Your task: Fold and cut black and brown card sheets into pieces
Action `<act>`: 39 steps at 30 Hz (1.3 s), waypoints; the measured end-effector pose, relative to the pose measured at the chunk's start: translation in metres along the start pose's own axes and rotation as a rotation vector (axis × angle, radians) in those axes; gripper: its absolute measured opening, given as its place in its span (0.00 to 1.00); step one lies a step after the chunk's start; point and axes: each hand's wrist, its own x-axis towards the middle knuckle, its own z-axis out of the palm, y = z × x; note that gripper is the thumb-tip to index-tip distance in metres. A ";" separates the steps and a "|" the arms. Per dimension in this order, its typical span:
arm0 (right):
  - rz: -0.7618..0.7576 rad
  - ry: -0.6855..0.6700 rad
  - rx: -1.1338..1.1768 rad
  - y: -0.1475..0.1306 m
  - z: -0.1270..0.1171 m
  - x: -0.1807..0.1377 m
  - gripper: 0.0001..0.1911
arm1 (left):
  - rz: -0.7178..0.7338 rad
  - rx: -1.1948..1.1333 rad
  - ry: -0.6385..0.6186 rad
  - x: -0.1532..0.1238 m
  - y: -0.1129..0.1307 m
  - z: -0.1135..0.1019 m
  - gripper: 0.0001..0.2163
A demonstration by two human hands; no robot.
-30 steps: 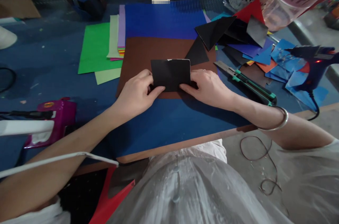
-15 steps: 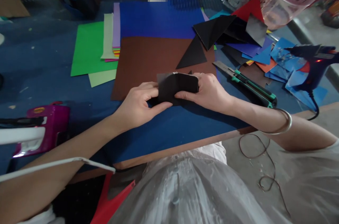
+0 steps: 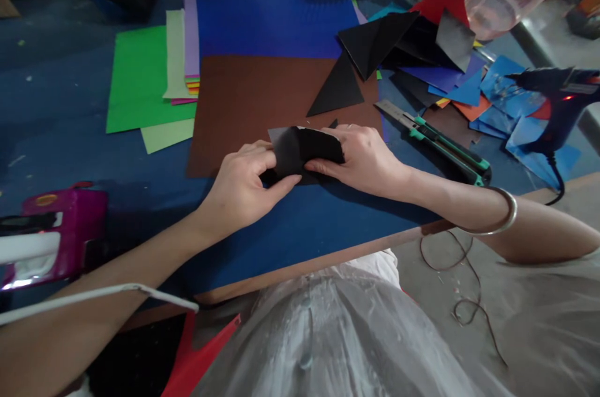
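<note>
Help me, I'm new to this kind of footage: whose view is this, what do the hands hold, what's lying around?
No machine here: a camera worn on a person's head looks down at their own bare hands. The left hand and right hand both pinch a black paper piece, bent between them, over a brown sheet on the blue table. A black triangle, a green-handled utility knife and a glue gun are to the right, a green sheet to the left.
</note>
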 end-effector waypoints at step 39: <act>-0.140 -0.013 -0.014 0.000 0.006 0.000 0.04 | 0.086 0.119 0.056 0.001 0.008 0.005 0.08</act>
